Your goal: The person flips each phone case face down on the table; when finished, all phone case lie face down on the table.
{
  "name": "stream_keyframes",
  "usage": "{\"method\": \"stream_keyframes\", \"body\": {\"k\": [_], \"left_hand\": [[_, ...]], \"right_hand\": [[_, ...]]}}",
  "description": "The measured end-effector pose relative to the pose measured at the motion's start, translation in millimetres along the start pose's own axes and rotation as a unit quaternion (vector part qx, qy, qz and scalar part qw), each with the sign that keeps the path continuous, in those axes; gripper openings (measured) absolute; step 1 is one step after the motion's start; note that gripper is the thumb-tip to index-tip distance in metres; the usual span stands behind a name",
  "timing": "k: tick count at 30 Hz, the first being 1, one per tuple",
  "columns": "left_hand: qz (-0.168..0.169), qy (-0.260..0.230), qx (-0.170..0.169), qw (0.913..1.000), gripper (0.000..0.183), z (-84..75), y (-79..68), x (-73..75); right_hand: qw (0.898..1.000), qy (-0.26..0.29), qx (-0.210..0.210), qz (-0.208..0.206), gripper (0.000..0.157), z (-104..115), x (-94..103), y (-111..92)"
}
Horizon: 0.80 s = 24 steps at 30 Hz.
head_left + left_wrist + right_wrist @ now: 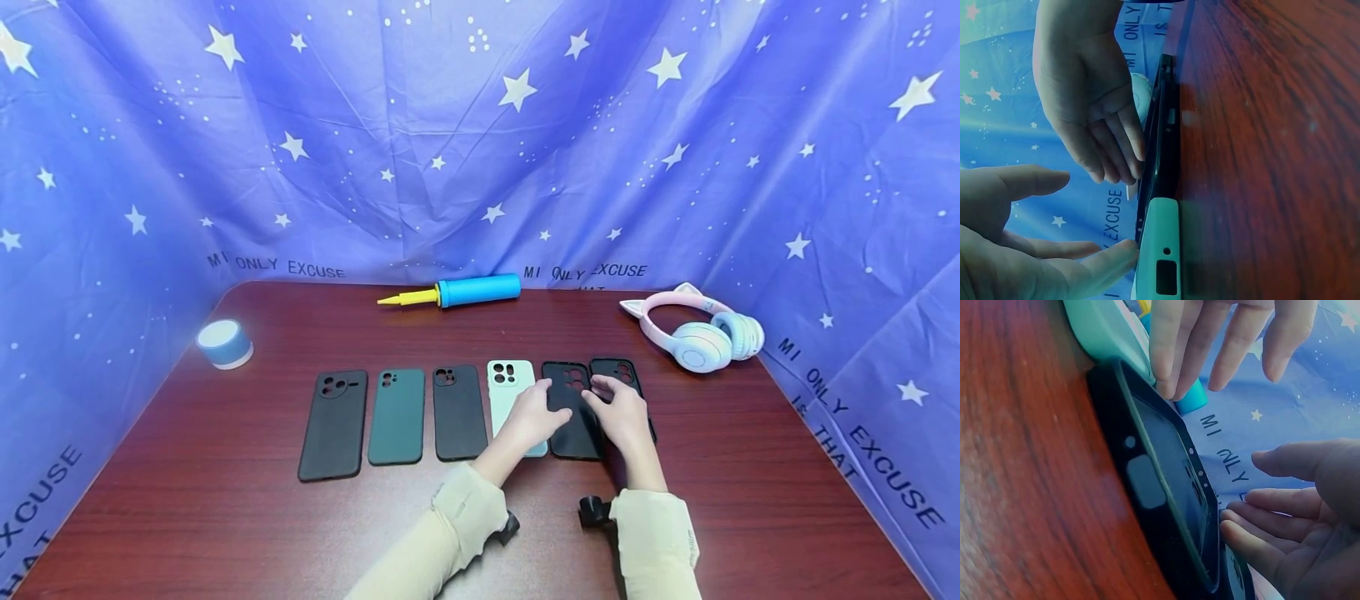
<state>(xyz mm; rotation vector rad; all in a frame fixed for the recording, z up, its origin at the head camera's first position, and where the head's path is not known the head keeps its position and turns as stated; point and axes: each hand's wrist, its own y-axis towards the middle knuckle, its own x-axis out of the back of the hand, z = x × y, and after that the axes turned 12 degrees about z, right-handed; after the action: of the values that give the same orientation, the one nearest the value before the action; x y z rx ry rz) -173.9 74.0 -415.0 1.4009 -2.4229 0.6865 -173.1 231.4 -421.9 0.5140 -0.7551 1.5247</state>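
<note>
Six phone cases lie in a row; several are black. My left hand [531, 414] hovers over the mint-white phone case [502, 374] and the left side of a black phone case [573, 437], which lies with its hollow side up. My right hand [624, 412] is at that case's right side, partly covering the rightmost black phone case [617, 367]. In the left wrist view the left fingers [1104, 265] are straight, near the mint-white case's edge. The right fingers [1272, 534] look loosely extended in the right wrist view. Neither hand grips anything; whether fingertips touch the cases I cannot tell.
To the left lie a black phone case [333, 437], a dark green one [397, 425] and another black one [461, 425]. A blue and yellow hand pump [480, 290] lies at the back. Cat-ear headphones [701, 346] are back right; a blue-white cylinder [225, 344] stands left.
</note>
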Motion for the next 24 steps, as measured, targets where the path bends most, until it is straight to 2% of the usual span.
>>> {"method": "stream_keyframes", "body": {"k": [9, 19, 24], "left_hand": [[0.012, 0.016, 0.014, 0.9997, 0.058, -4.0, -0.3, -0.8], [-0.004, -0.068, -0.009, 0.9977, 0.055, 4.5, 2.4, -1.7], [-0.031, -0.083, -0.030, 0.9956, 0.051, 9.3, 4.1, -4.0]], "right_hand": [[1.000, -0.002, -0.008, -0.001, 0.043, 1.0, 0.5, -1.0], [1.000, 0.009, -0.008, -0.001, 0.043, 0.9, 1.0, -0.1], [1.000, 0.024, -0.019, 0.007, 0.044, 0.2, 1.2, -0.2]]}}
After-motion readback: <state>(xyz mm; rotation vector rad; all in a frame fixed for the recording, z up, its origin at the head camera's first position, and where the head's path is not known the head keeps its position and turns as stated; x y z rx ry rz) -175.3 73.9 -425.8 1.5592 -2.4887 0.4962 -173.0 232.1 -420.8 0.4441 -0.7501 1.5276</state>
